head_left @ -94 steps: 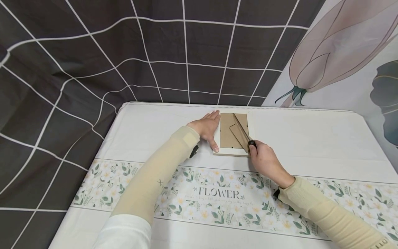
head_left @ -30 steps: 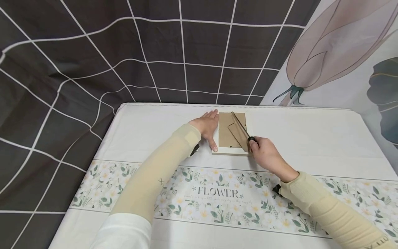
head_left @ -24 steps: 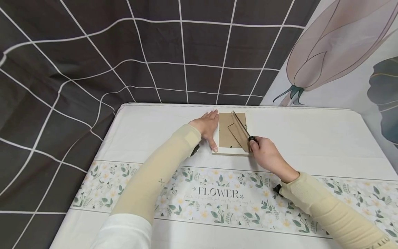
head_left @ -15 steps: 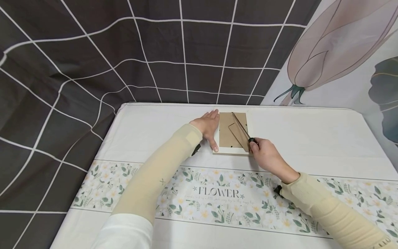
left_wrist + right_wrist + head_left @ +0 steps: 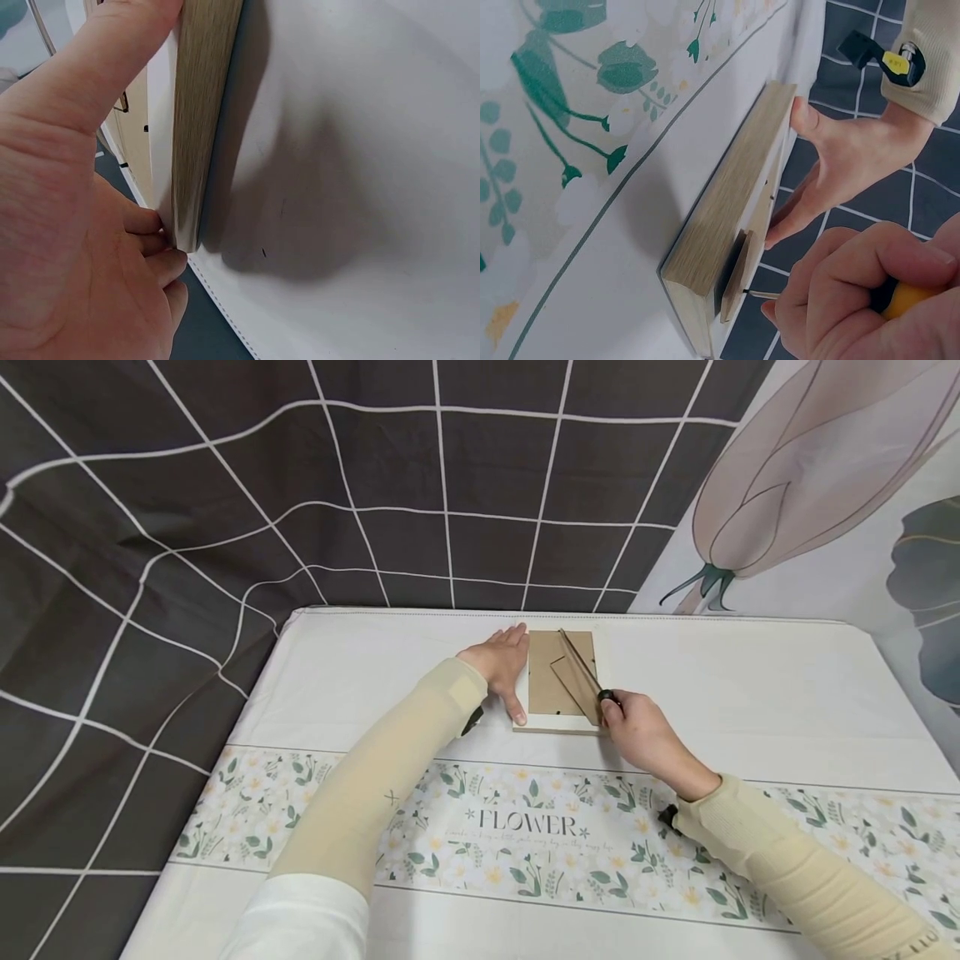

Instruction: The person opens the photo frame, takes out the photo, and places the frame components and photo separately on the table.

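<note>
A picture frame (image 5: pixel 558 722) lies face down near the table's far edge, its brown backing board (image 5: pixel 546 689) and slanted easel stand (image 5: pixel 581 689) facing up. My left hand (image 5: pixel 501 667) presses along its left side, thumb at the near corner and fingers by the far one; the wooden side edge (image 5: pixel 202 105) shows in the left wrist view. My right hand (image 5: pixel 641 733) grips a screwdriver (image 5: pixel 581 662) by its handle, which has a yellow part (image 5: pixel 915 301) in the right wrist view. Its shaft slants across the backing, the tip at a dark tab on the far edge.
A white tablecloth (image 5: pixel 735 693) with a flowered band reading FLOWER (image 5: pixel 528 822) covers the table. Behind stands a dark curtain (image 5: pixel 390 477) with white grid lines, and a flower-printed cloth (image 5: pixel 787 510) hangs at the right. Small dark tabs sit around the backing's edges.
The screwdriver tip has shifted only slightly around the backing's far edge. My left hand has stayed in place on the frame, and the view has moved a little.
</note>
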Available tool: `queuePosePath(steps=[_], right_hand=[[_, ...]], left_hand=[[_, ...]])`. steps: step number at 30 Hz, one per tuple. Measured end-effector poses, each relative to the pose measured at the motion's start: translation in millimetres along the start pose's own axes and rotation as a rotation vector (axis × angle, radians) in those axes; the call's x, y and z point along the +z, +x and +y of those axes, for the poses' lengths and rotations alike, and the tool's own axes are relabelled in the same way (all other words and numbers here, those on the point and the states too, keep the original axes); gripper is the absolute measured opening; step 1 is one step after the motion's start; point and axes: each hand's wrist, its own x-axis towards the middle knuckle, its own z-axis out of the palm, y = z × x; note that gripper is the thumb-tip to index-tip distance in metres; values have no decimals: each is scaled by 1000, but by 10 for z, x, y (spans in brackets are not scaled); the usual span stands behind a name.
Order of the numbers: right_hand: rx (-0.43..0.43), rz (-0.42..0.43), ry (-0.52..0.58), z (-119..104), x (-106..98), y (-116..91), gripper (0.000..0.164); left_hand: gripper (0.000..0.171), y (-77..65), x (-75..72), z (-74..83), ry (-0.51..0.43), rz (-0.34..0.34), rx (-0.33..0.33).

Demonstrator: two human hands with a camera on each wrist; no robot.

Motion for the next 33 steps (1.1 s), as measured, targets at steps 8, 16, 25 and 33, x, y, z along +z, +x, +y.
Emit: queuePosePath(steps=[8,16,25,33], right_hand=[[-2,-2,-9,3,9,11,33],[9,-13,-22,-1,1,23,32],[37,-27,-11,-15,-3,28,32],[42,-28,-15,-15,-1,49,32]], left_hand=[[152,9,12,-9,-6,-1,4],[154,30,29,-30,-3,2,18],[153,36,28,-31,-13,2,27],[152,48,32,-45,-1,1,34]])
